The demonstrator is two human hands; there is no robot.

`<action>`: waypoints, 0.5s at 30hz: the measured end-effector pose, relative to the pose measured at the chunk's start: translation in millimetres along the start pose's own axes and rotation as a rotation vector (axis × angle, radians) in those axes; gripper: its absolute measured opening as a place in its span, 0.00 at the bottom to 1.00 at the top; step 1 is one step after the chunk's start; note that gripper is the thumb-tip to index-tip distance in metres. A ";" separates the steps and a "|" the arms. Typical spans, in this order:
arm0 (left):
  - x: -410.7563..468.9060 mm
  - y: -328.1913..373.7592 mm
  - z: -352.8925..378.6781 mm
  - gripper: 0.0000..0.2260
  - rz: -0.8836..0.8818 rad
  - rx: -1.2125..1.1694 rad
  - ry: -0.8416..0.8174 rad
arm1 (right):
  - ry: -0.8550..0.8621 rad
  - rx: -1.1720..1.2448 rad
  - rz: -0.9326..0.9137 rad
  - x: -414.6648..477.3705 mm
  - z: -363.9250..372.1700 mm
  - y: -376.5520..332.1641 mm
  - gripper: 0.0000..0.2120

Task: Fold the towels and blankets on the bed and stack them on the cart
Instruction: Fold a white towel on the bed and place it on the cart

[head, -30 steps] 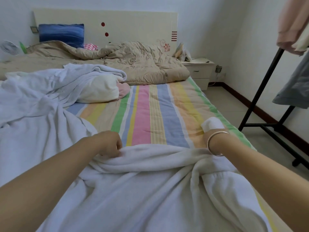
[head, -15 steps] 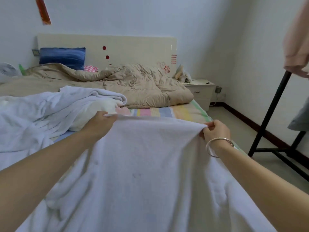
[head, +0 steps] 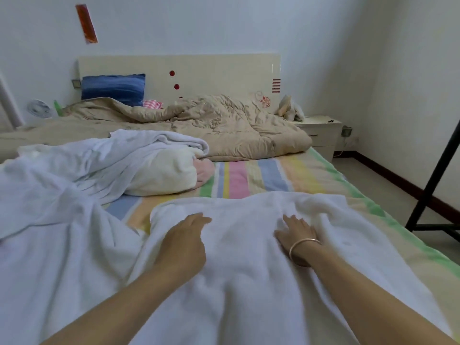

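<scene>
Towel [head: 245, 282], lifted 0.5 s ago, is now laid flat and pressed by flat, released left hand [head: 185, 236] and right hand [head: 296, 232], ready for folding.

Single head view, wide-angle, from the bed [head: 249, 178] end opposite the headboard [head: 211, 70]. Faces forward and down along the mattress. Nearest, at frame bottom: forearms, left hand [head: 184, 237] and right hand [head: 296, 232] on the towel [head: 249, 282]. Rack [head: 430, 190] at right edge.

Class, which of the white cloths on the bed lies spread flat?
The towel under the left hand and right hand; the other cloths lie bunched to its left.
</scene>
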State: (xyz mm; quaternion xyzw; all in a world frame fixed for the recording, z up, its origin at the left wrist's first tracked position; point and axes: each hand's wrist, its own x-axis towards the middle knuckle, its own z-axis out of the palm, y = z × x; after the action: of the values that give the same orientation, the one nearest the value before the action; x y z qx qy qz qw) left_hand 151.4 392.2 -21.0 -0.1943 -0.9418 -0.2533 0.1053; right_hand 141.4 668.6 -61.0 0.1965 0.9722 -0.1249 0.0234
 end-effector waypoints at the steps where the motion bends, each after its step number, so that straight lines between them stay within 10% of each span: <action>1: -17.8 -0.5 3.5 0.22 0.028 -0.019 -0.033 | -0.010 0.008 -0.019 -6.7 -1.7 -1.0 0.27; 15: -231.1 100.4 -38.8 0.10 0.116 -0.262 -0.102 | -0.093 0.081 -0.263 -275.9 -67.6 83.5 0.19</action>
State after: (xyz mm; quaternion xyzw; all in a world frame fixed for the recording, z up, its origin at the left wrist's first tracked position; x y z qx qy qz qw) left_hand 405.9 379.8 -12.8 -0.2733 -0.8920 -0.3573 0.0455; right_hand 428.3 656.2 10.9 0.0621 0.9816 -0.1751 0.0441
